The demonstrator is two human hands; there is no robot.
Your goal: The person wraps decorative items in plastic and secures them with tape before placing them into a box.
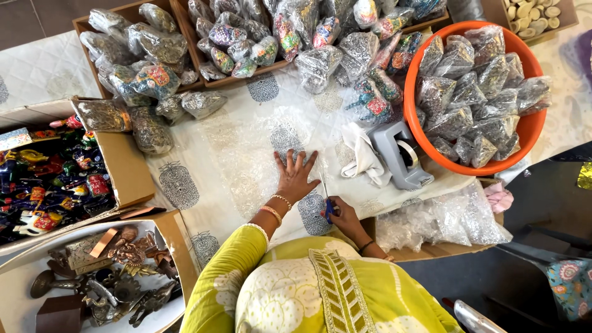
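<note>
My left hand lies flat with fingers spread on a clear sheet of bubble wrap spread over the white patterned tablecloth. My right hand grips blue-handled scissors, whose blades point up along the wrap's right edge, just right of my left hand. Bangles ring my left wrist, and the sleeves are yellow-green.
A grey tape dispenser and white cloth sit right of my hands. An orange tub holds wrapped items; more wrapped bundles fill the boxes at the back. Cardboard boxes at left hold colourful figurines and metal figurines. Bubble wrap scraps lie at right.
</note>
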